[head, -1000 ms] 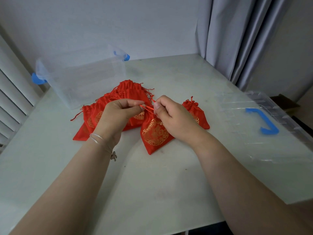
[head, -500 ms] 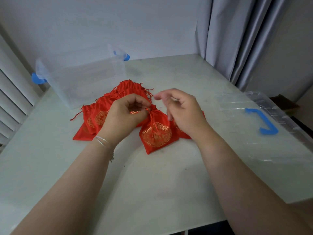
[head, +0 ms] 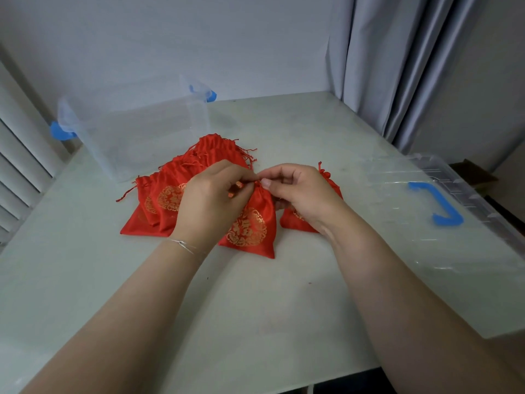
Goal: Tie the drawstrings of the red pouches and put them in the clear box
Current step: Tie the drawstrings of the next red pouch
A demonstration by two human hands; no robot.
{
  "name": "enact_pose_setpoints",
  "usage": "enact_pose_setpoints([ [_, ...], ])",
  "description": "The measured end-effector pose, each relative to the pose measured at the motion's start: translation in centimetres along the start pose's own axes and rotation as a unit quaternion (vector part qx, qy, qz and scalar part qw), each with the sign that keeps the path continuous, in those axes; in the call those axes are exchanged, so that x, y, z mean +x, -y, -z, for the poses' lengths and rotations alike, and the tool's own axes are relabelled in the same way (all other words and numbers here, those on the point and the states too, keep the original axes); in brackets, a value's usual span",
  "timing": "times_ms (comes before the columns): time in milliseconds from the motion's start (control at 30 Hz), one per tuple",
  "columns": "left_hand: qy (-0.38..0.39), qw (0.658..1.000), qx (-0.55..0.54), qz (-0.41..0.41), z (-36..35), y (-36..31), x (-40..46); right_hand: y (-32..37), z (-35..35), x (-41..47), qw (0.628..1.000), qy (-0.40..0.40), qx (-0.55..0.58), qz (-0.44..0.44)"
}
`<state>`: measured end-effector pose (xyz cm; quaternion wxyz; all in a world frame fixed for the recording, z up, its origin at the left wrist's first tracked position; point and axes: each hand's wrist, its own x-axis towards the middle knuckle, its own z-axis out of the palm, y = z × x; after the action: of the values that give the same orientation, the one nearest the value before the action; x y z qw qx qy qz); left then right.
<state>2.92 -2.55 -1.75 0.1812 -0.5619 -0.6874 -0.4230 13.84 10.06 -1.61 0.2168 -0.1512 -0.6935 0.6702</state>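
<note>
Right hand (head: pixel 298 191) rejoins left hand (head: pixel 210 200), both pinching drawstring at soft, limp pouch (head: pixel 251 223) neck; grip there.

A pale green table (head: pixel 255 308) fills most of the view, its top faintly scuffed. A clear lid (head: pixel 443 234) with a blue handle (head: pixel 439 204) lies flat at the table's right edge. Grey curtains (head: pixel 397 66) hang in folds at the upper right, beside a plain pale wall (head: pixel 184 38). White slatted blinds (head: pixel 17 166) run down the left side
</note>
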Motion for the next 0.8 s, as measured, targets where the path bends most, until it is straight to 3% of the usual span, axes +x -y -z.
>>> enact_pose_setpoints([
  [167, 0.014, 1.000, -0.019, -0.004, -0.3, 0.5, -0.2, 0.3, 1.3, -0.1, 0.996, 0.070, -0.046, -0.041],
  [367, 0.047, 0.994, -0.091, 0.023, -0.3, 0.7, -0.1, 0.5, 1.5, -0.3, 0.994, 0.074, -0.074, -0.033],
  [633, 0.026, 0.992, -0.119, 0.021, -0.6, 0.2, -0.1, 0.0, 0.1, 0.1, 0.994, -0.025, -0.106, -0.009],
  [800, 0.018, 0.993, -0.116, -0.004, -0.3, -0.3, 0.0, -0.8, 0.7, 0.9, 0.973, -0.078, -0.218, 0.009],
])
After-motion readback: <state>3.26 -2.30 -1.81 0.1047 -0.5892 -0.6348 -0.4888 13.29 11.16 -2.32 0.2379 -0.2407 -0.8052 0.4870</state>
